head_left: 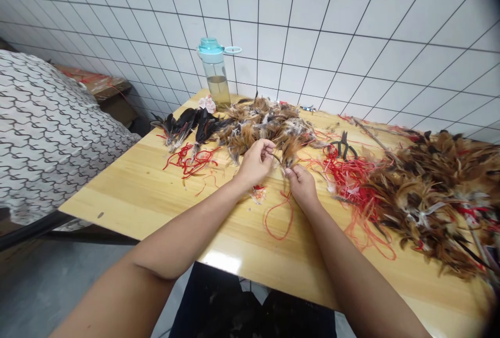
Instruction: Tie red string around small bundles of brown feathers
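My left hand (255,162) pinches a thin dark strand that runs across to a tuft of brown feathers (292,150). My right hand (302,187) grips the base of that tuft, and a loop of red string (278,221) hangs below it on the wooden table (128,195). Behind my hands lies a loose heap of brown and white feathers (265,124). Dark feather bundles (187,124) lie to its left, above tangled red string (191,161). Black-handled pliers (344,146) rest to the right of my hands.
A large mound of brown feathers and red string (429,197) covers the table's right side. A water bottle with a blue lid (214,72) stands at the back, against a white tiled wall (332,25). Patterned bedding (50,129) lies beyond the left table edge.
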`<state>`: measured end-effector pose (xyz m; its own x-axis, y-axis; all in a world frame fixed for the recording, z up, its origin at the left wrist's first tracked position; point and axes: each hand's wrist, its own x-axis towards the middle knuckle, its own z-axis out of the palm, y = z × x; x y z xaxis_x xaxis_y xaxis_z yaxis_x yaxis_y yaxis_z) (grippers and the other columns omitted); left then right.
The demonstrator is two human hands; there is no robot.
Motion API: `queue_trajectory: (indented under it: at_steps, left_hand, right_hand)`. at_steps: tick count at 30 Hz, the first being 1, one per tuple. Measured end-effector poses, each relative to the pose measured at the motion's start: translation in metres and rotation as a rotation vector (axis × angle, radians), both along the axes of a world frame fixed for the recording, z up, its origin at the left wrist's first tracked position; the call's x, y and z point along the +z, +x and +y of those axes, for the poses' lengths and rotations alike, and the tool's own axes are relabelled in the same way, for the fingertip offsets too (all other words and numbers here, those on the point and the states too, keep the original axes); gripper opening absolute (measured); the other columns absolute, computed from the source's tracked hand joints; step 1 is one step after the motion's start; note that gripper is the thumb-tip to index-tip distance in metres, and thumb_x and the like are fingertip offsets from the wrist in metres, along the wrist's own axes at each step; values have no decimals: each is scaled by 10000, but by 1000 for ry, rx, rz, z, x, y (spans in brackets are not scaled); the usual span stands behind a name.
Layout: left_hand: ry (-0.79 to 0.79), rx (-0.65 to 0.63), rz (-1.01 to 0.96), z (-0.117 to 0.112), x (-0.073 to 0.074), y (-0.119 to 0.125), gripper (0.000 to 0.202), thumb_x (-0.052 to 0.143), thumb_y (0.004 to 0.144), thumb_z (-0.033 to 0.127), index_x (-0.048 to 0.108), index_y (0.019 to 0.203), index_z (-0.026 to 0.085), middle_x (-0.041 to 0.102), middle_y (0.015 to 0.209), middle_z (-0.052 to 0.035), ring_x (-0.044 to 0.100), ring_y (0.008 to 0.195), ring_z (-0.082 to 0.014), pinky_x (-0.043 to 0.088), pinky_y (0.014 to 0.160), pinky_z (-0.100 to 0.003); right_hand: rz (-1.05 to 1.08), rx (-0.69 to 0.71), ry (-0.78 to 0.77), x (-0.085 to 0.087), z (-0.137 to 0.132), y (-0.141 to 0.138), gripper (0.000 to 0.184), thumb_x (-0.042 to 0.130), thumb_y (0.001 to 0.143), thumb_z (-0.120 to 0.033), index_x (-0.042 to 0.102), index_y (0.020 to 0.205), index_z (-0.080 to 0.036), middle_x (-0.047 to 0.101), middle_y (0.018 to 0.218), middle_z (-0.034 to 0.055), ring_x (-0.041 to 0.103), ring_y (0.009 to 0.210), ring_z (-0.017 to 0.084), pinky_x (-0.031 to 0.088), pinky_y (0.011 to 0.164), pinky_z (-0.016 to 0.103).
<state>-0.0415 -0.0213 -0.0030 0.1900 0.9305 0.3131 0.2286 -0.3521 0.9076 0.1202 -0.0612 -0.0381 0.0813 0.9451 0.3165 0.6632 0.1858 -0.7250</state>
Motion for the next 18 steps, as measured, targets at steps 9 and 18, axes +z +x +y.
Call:
queue_trajectory:
  at_steps: [9, 18]
  left_hand:
    - [163, -134, 126, -10, 11, -1, 140, 582, 815, 201, 628, 942, 165, 584, 860, -21, 533, 792, -118, 419, 748, -235]
    - [54, 15, -124, -1, 7, -3, 108, 585, 840, 264, 608, 874, 164, 597, 768, 16, 516, 676, -84, 411, 653, -204]
  right_hand:
    - [22, 0, -62, 3, 0, 0, 297, 464, 813, -402, 389, 578, -236, 480, 610, 7, 456, 616, 169, 338, 618, 293]
    - [93, -7, -140, 5, 0, 1, 292, 467, 791, -428, 428, 585, -224, 496, 623, 3, 459, 647, 163, 325, 620, 281]
